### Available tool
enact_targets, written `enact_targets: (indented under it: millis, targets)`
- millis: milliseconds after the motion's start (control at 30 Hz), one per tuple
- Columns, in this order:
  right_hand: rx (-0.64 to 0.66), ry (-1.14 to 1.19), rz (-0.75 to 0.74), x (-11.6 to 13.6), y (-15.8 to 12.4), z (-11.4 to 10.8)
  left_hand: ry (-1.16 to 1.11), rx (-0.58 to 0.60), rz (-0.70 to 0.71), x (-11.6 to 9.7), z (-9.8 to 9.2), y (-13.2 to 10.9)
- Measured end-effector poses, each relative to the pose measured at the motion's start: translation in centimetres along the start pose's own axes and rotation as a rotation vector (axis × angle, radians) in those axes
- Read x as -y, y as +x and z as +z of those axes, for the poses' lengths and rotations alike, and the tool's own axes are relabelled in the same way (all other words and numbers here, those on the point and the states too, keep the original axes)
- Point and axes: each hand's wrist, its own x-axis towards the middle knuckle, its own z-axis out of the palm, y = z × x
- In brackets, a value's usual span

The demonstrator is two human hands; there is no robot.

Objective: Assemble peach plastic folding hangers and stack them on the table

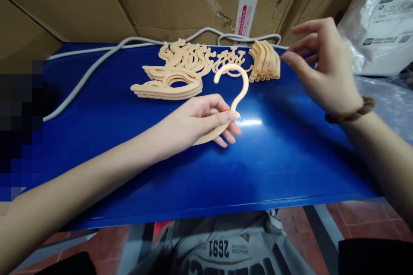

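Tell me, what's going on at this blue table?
A person's left hand holds a beige hook with a curved piece below it; the grip hides how they meet. The right hand is raised close to a bundle of beige parts; whether it touches them is unclear. Smaller hooks and a stack of curved pieces lie toward the back of the blue table.

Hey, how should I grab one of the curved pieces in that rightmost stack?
Probably pinch the outermost piece on the right of the stack by its near end, coming from the right with your right hand. Its right side looks exposed, while the rest crowds its left, and that end points toward you.
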Motion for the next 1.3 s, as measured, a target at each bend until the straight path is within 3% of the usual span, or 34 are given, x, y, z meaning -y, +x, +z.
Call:
enact_targets:
  millis: [100, 267, 500, 633, 733, 1100, 1300]
  targets:
    - [0.101, -0.192, 0.119, -2.3, 1.1, -0.3, -0.087, -0.061, -0.016, 0.1, -0.2, 0.3]
    - [0.261, -0.214, 0.190, -4.4, 1.6, 0.7, -0.130, -0.081, -0.067, 0.6, -0.3, 0.7]
    - [0.253, -0.411, 0.199, -3.7, 1.5, 0.4, -0.127, -0.075, -0.076, 0.7, -0.3, 0.8]
    - [0.154, -0.664, 0.239, -3.0, 1.3, -0.6, -0.114, -0.098, -0.064, 0.7, -0.4, 1.0]
    - [0.115, -0.728, 0.267, -3.0, 1.3, -0.8, -0.107, -0.103, -0.058, 0.7, -0.4, 1.0]
    - [0.298, -0.807, 0.345, -3.4, 1.4, -0.1, -0.105, -0.101, -0.047, 0.7, -0.3, 1.0]
    - [0.253, -0.819, 0.395, -3.2, 1.4, -0.6, -0.112, -0.104, -0.051, 0.6, -0.4, 0.9]
